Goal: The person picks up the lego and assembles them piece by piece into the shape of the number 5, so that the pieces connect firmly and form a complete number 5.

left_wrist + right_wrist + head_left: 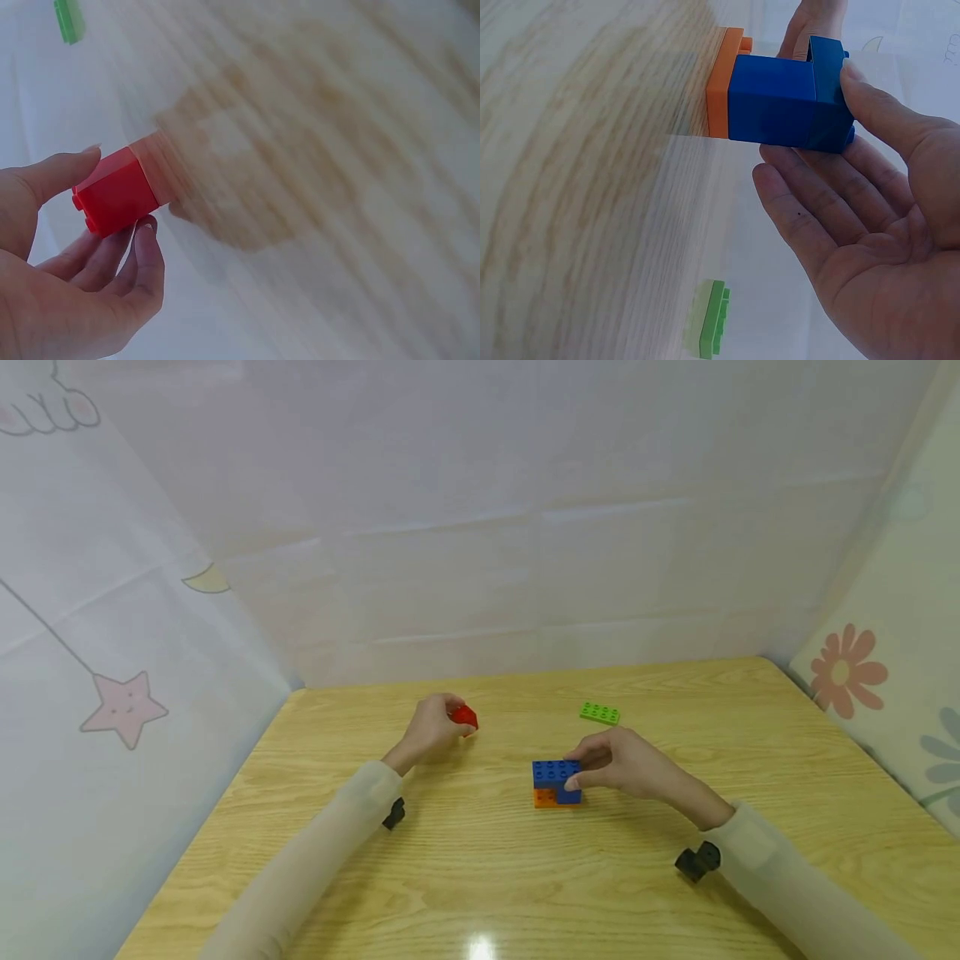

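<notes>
My left hand (433, 727) pinches a red toy brick (120, 193) between thumb and fingers, toward the back of the table. In the left wrist view the brick's studs face the palm and its smooth end meets the tabletop or sits very close to it. With thumb and fingers, my right hand (633, 764) holds the upper part of a small stack in front of it. On top is a wide blue brick (546, 773), above a smaller blue block (771, 97) standing on an orange studded plate (721, 86). The stack appears to rest on the table.
A flat light-green studded plate (600, 713) lies behind the stack, apart from both hands. The wooden table (450, 860) ends at a cloth-like backdrop (487, 568) at the rear. A dark wrist camera (699, 862) sits under the right sleeve.
</notes>
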Demonstrator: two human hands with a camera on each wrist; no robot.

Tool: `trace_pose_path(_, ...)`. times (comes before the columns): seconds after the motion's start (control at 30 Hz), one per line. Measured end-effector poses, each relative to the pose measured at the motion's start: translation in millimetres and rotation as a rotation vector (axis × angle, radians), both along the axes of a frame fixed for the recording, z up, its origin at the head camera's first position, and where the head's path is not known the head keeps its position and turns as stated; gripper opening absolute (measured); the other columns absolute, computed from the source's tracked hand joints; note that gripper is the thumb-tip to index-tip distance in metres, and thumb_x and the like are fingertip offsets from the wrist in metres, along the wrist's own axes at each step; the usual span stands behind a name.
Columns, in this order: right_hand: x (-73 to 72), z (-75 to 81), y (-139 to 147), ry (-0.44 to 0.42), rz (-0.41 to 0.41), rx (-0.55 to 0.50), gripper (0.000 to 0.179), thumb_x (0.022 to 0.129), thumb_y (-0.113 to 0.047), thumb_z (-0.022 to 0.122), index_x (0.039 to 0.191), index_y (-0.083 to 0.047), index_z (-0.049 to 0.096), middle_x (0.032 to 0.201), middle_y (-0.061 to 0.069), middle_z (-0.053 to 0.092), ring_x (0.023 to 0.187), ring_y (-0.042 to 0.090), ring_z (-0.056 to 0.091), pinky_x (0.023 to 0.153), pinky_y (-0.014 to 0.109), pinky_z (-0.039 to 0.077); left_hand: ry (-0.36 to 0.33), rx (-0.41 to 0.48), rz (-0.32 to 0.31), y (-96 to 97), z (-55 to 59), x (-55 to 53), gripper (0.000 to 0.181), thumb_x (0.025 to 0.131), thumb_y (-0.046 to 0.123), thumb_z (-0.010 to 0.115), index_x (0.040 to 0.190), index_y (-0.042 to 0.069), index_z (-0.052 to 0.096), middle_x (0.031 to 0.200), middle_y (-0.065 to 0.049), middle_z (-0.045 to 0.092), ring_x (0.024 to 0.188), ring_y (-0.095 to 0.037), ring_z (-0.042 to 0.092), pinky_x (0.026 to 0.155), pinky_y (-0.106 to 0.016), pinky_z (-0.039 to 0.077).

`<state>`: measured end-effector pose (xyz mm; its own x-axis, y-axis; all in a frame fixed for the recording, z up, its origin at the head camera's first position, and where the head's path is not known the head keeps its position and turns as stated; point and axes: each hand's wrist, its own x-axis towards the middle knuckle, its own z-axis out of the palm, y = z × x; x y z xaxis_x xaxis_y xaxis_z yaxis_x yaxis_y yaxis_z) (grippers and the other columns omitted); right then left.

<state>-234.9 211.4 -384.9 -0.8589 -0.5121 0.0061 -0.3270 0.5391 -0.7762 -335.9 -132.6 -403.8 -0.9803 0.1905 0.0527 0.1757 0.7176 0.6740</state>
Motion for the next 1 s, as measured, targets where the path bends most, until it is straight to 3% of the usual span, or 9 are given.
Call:
trace_pose_path(0.27,-0.3,-0.8,-0.1,0.009,0.006,0.007,0.04,0.09,-0.039,0.084,0.121,-0.015,0.077,0.116,0.003,0.08,0.111,0.025,0.076,0.091,0.04,0.063,-0.024,-0.007,0.024,-1.0,1.1,0.0,0.043,0.09,0.011,0.082,0.129,0.0,0.068,0.123,-0.018,0.072,0.109,-0.032,0.071,0.092,-0.042,0.062)
trace_pose_path(0.5,-0.4,-0.7,1.0,0.016,0.006,0.006,0.04,0.09,-0.039,0.084,0.121,-0.014,0.077,0.115,0.003,0.08,0.111,0.024,0.076,0.091,0.04,0.063,-0.051,0.018,0.037,-2.5,2.8,-1.8,0.046,0.091,0.012,0.083,0.132,-0.001,0.068,0.122,-0.018,0.074,0.11,-0.031,0.072,0.092,-0.04,0.063)
trace_pose_path(0.77,-0.9,-2.6,3.0,0.01,0.003,-0.001,0.04,0.09,-0.037,0.084,0.121,-0.014,0.077,0.115,0.003,0.08,0.109,0.022,0.076,0.089,0.037,0.064,-0.051,0.035,0.019,-3.2,7.6,-5.9,0.044,0.091,0.014,0.083,0.13,0.0,0.071,0.119,-0.018,0.077,0.109,-0.03,0.073,0.089,-0.037,0.063)
trace_pose_path(1.0,-2.2,-3.9,5.1,0.015,0.008,-0.004,0.04,0.09,-0.037,0.084,0.122,-0.014,0.077,0.115,0.002,0.08,0.109,0.022,0.076,0.09,0.038,0.063,-0.061,0.053,0.0,-4.6,5.5,-4.2,0.044,0.091,0.017,0.084,0.13,0.002,0.072,0.12,-0.016,0.077,0.109,-0.03,0.073,0.089,-0.037,0.063)
